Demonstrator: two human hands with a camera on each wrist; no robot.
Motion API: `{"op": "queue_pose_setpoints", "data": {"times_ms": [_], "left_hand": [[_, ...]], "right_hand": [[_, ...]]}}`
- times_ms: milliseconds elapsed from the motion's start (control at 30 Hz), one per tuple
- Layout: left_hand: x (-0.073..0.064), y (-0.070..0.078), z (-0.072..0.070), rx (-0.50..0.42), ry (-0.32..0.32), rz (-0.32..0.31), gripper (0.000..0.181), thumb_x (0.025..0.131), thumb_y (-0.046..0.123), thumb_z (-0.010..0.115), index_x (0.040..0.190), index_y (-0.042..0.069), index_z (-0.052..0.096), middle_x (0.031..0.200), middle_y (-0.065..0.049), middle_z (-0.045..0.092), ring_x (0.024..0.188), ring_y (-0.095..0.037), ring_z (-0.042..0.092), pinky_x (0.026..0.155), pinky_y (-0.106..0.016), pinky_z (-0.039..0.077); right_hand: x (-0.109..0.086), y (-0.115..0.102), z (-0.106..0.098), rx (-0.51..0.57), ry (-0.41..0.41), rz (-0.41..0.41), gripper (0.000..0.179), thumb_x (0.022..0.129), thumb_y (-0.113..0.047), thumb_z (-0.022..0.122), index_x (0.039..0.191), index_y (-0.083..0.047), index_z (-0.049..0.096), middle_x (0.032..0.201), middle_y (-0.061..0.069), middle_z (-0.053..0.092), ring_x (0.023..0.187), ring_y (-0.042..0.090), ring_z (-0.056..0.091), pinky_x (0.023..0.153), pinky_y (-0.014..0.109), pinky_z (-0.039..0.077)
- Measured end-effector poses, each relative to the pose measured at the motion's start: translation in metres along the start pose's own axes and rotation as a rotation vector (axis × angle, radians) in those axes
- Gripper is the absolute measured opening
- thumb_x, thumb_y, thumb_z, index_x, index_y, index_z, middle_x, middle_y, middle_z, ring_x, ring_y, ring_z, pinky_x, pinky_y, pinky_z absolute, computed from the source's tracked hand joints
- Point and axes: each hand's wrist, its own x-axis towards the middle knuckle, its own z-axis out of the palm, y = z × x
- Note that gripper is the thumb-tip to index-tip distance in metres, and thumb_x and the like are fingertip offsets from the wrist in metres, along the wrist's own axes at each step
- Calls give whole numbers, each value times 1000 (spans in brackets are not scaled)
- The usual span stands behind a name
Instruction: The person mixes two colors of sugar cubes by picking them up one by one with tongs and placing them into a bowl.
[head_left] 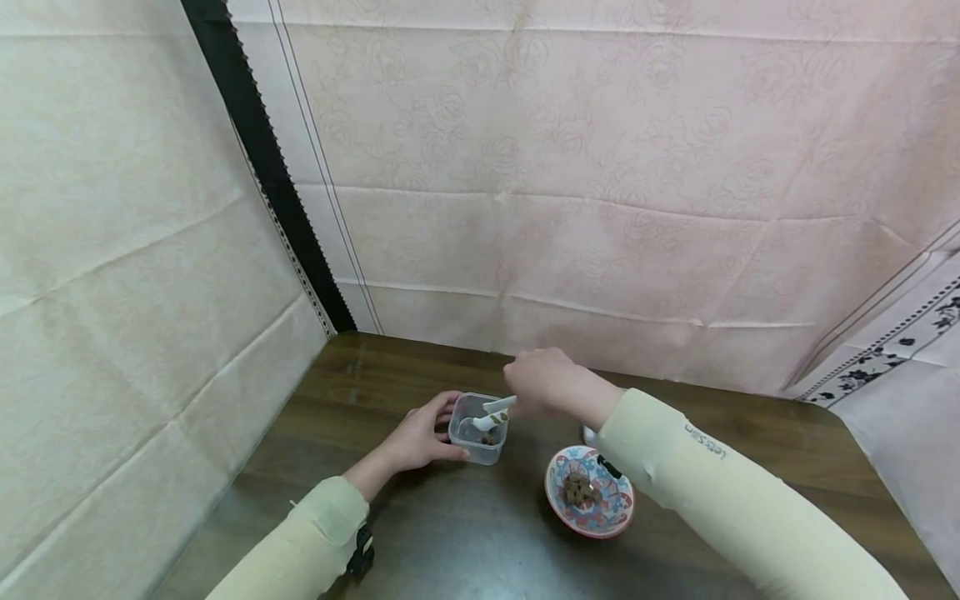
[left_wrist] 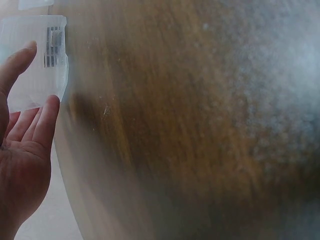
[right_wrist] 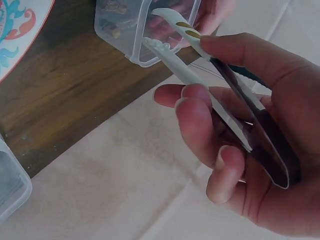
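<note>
My left hand [head_left: 422, 437] grips a clear plastic container [head_left: 486, 456] from its left side, thumb at the near wall and fingers at the far one. A few brown pieces [right_wrist: 114, 32] lie inside the container. Over its opening, my right hand [head_left: 549, 383] holds small tongs [right_wrist: 274, 135] with pale tips, thumb on one arm and fingers on the other. The tong tips stand apart with nothing between them, in or just above the container. Nearer my body, brown cubes [head_left: 579, 490] sit in a heap on a patterned red-and-blue plate [head_left: 557, 502].
A second clear plastic piece [right_wrist: 15, 182] lies by the table's far edge, mostly hidden behind my right sleeve [head_left: 660, 450] in the head view. The dark wooden table [head_left: 450, 533] meets pale cloth walls [head_left: 600, 167] at the back and left.
</note>
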Motion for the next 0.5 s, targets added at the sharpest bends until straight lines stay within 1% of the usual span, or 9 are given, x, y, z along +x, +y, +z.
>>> {"op": "queue_pose_setpoints", "data": {"times_ms": [167, 300, 500], "left_hand": [[0, 0, -1, 5, 2, -4, 85, 85, 5, 91, 156, 7, 45, 151, -20, 56, 143, -41, 53, 104, -44, 58], [-1, -1, -1, 17, 4, -11, 85, 85, 6, 92, 156, 7, 45, 151, -19, 56, 144, -41, 53, 103, -44, 58], [0, -1, -1, 11, -6, -9, 85, 86, 6, 91, 156, 6, 44, 151, -21, 55, 144, -42, 52, 104, -46, 57]], "right_hand": [[8, -5, -1, -1, -2, 10, 28, 91, -38, 82, 85, -16, 66, 80, -1, 64, 73, 20, 59, 68, 42, 58], [15, -10, -3, -4, -28, 20, 28, 91, -39, 82, 84, -16, 67, 80, -1, 64, 74, 19, 59, 71, 40, 59], [21, -17, -4, -27, -70, 37, 25, 91, -38, 82, 86, -16, 71, 81, -1, 65, 75, 17, 58, 72, 36, 58]]}}
